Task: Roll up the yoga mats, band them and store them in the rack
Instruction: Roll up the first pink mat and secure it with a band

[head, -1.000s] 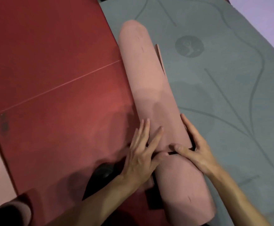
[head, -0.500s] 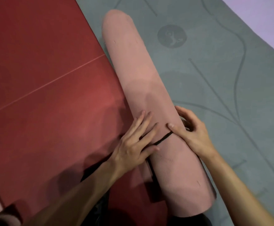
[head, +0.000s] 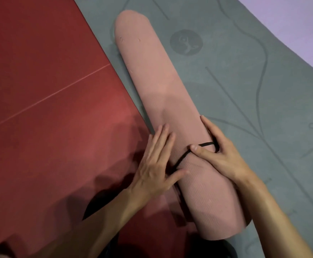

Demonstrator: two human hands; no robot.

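- A lilac floor (head: 300, 25) shows at the top right corner. Most of the view is filled by two flat mats side by side, a red mat (head: 49, 90) on the left and a grey mat (head: 235, 90) with line patterns on the right.
- A pink roll (head: 155, 75) lies mostly on the grey mat, its near end over the seam with the red mat.
- A black band (head: 182, 157) crosses the top of the roll towards its near end.
- The left hand (head: 155, 168) lies flat with fingers straight, pressing the roll's left side, and covers part of the band.
- The right hand (head: 224, 159) grips the roll from the right, its thumb (head: 198, 148) pinning the band.
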